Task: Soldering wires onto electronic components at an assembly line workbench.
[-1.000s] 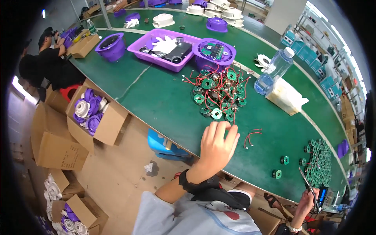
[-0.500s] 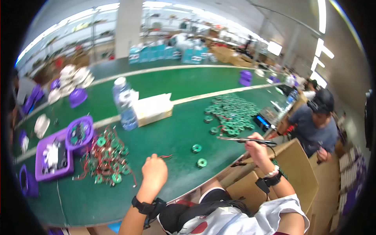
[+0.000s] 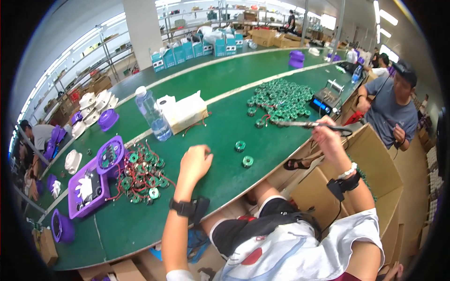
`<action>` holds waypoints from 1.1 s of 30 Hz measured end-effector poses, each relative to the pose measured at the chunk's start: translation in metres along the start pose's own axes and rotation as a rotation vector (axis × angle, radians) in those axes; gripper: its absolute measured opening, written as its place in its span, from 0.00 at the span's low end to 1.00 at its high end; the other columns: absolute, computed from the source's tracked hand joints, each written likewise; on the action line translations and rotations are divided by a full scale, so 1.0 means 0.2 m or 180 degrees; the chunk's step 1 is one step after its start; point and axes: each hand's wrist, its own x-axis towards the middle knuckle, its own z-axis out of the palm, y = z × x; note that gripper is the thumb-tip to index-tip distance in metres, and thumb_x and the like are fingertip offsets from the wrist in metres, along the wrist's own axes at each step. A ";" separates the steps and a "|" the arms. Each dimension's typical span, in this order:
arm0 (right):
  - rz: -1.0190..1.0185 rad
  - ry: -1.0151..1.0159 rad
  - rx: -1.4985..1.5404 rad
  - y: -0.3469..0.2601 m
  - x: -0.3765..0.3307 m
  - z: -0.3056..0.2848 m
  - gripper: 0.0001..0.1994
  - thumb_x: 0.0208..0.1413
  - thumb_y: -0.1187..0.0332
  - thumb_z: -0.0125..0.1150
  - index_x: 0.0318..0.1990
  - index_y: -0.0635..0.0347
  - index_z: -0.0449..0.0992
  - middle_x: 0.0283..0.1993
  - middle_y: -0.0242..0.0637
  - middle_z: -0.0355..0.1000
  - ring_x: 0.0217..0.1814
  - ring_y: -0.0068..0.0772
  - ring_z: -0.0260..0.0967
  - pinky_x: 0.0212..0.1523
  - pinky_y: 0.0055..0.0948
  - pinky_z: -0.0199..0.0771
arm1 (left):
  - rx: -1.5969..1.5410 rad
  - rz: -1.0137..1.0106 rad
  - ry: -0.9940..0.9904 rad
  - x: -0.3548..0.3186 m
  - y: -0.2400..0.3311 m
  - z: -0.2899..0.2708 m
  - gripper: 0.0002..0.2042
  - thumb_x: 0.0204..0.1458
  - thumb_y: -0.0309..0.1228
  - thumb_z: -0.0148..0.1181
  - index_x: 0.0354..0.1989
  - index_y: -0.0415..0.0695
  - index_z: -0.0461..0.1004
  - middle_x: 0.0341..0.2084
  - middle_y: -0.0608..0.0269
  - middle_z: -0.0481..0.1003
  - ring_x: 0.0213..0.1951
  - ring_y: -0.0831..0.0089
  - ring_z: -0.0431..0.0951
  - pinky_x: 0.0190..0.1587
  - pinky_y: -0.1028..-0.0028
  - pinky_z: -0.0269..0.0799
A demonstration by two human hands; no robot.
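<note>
My left hand (image 3: pixel 196 161) hovers over the green table (image 3: pixel 206 215) with its fingers curled inward; what they hold, if anything, is hidden. To its right stand two green-and-black ring coils (image 3: pixel 240 146). My right hand (image 3: pixel 326 136) grips a long thin tool (image 3: pixel 300 123) with a slim metal front and a black handle. Its metal end points left, at the near edge of a large heap of green ring coils (image 3: pixel 283 96). Left of my left hand lies a pile of ring parts with red wires (image 3: pixel 140 173). Loose wires (image 3: pixel 199 122) lie beside a white box (image 3: pixel 187 112).
A water bottle (image 3: pixel 153 114) stands by the white box. At left are a purple basket (image 3: pixel 86 206) and a purple ring tray (image 3: pixel 110 154). A device with a blue display (image 3: pixel 323 104) sits beyond the heap. An open cardboard box (image 3: pixel 375 164) is at my right, near a co-worker (image 3: pixel 391 100).
The view has shifted and sharpened. A red wire showed at my left fingertips earlier; it no longer shows there. Wires now show beside the white box. My right hand still grips the tool.
</note>
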 end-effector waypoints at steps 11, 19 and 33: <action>-0.0178 0.0131 0.0517 -0.08 0.04 -0.20 0.05 0.48 0.77 0.53 0.32 0.58 0.67 0.29 0.30 0.67 0.30 0.20 0.65 0.30 0.15 0.64 | -0.0447 0.0883 -0.0861 0.66 0.39 0.26 0.23 0.36 0.30 0.62 0.44 0.35 0.69 0.22 0.57 0.75 0.26 0.72 0.76 0.32 0.73 0.71; 0.0097 0.0114 0.0397 -0.10 0.06 -0.23 0.06 0.47 0.76 0.54 0.31 0.57 0.65 0.29 0.30 0.66 0.29 0.18 0.65 0.28 0.15 0.63 | -0.2474 -0.0569 -0.1788 0.83 0.45 0.52 0.14 0.48 0.29 0.44 0.38 0.37 0.74 0.23 0.62 0.76 0.20 0.81 0.72 0.22 0.82 0.66; 0.0597 -0.0937 0.0021 0.06 0.12 -0.06 0.09 0.44 0.79 0.57 0.30 0.59 0.64 0.26 0.32 0.66 0.25 0.17 0.62 0.22 0.14 0.58 | -0.2214 -0.0235 -0.1173 0.13 0.37 -0.08 0.08 0.50 0.22 0.46 0.31 0.33 0.72 0.22 0.65 0.73 0.23 0.83 0.69 0.28 0.82 0.67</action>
